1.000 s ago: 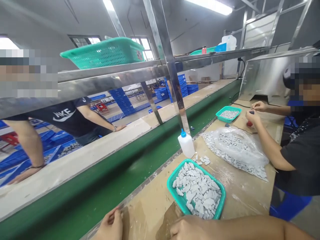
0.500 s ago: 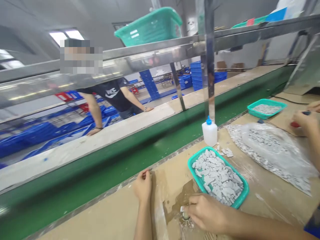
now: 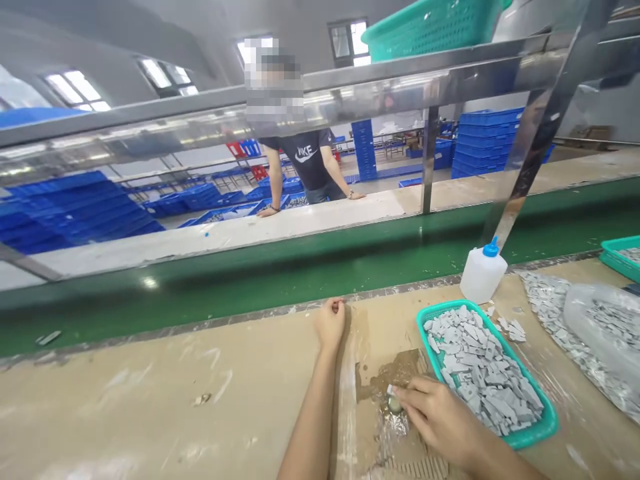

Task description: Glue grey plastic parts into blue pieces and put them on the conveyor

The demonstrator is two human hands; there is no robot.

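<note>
My left hand (image 3: 331, 325) rests near the table's far edge with its fingers curled in; whatever it may hold is hidden. My right hand (image 3: 434, 408) pinches a small whitish piece (image 3: 391, 390) between thumb and fingers. Just under that piece is a small round object (image 3: 395, 405) on a wet brown patch of the table (image 3: 385, 367). To the right of my right hand, a green basket (image 3: 553, 427) is full of flat grey-white pieces (image 3: 480, 367). Behind the basket stands a white bottle with a blue cap (image 3: 483, 275).
A plastic bag of grey pieces (image 3: 610, 323) and another green basket (image 3: 620, 260) lie right. A green conveyor belt (image 3: 320, 260) runs beyond the table, under a metal rail (image 3: 200, 123) and post. Across it, a person (image 3: 306, 163) leans on the far ledge.
The view has swung left, so everything sits further right in it. Both my hands keep much the same pose. The other hands at the right edge have left the view.
</note>
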